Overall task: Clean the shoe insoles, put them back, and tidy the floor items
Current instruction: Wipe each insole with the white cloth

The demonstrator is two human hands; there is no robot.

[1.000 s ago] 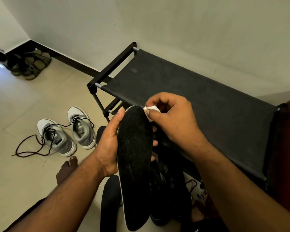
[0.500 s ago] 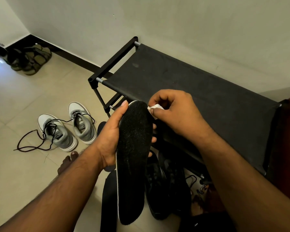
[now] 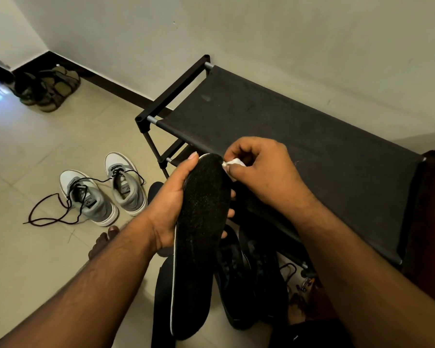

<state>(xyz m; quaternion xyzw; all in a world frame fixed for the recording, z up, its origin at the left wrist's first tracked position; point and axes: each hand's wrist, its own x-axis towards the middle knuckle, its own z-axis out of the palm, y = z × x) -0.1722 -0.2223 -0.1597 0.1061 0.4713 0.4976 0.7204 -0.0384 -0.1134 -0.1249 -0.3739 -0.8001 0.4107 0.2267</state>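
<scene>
A long black insole with a thin white edge stands nearly upright in front of me. My left hand grips it around the upper half, thumb along its left side. My right hand pinches a small white wipe against the insole's top right edge. Below the insole, a pair of black shoes sits on the floor. A second black insole lies on the floor, partly hidden behind the held one.
A black fabric-topped shoe rack stands against the wall. A grey and white sneaker pair with loose dark laces lies on the tiled floor at left. Olive sandals sit in the far corner. My bare foot shows beside my left forearm.
The wipe in my right hand has shifted slightly along the insole's top right edge. The view has tilted a little; my left hand keeps the same grip.
</scene>
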